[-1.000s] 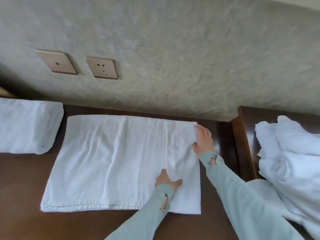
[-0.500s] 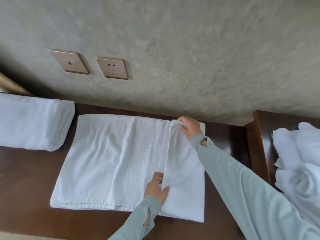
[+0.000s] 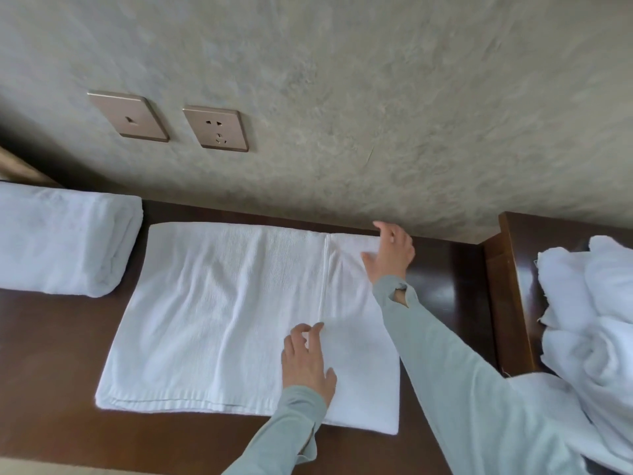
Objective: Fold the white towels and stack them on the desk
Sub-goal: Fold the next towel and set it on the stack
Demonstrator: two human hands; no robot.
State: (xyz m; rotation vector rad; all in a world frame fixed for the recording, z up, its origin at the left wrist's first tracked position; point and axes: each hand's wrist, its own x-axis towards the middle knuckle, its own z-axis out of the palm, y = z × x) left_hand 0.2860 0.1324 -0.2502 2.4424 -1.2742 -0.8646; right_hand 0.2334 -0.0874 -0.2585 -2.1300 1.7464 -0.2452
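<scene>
Towel: white towel (image 3: 219, 313) lies flat on the dark wood table (image 3: 51, 389), long side running L–R, far edge near the wall (image 3: 376, 97). A raised seam/fold line runs front to back across it, right of centre. Near edge shows stacked layers, so it's doubled over already.

My left hand (image 3: 306, 359): resting on the towel near the front, just left of the seam. Fingers spread and relaxed, tips right at the seam, not gripping anything.

My right hand (image 3: 390, 255): at the towel's far right corner, by the wall. Fingers loose and a bit bent, thumb lying on the cloth. Can't make out a pinch on the corner; looks like touching only.

Sleeves: both arms in pale grey-green long sleeves; right arm crosses over the towel's right edge.

Folded towel (image 3: 65, 241): thick folded one sits on the table at far left, just beside the flat towel, not touching as far as I can see.

Unfolded pile (image 3: 589, 330): heap of crumpled white towels at right, on a separate raised wood surface, apart from the flat towel.

Wall bits: two bronze-coloured plates (image 3: 130, 116), side by side above the table; the right one is a socket (image 3: 216, 129).
</scene>
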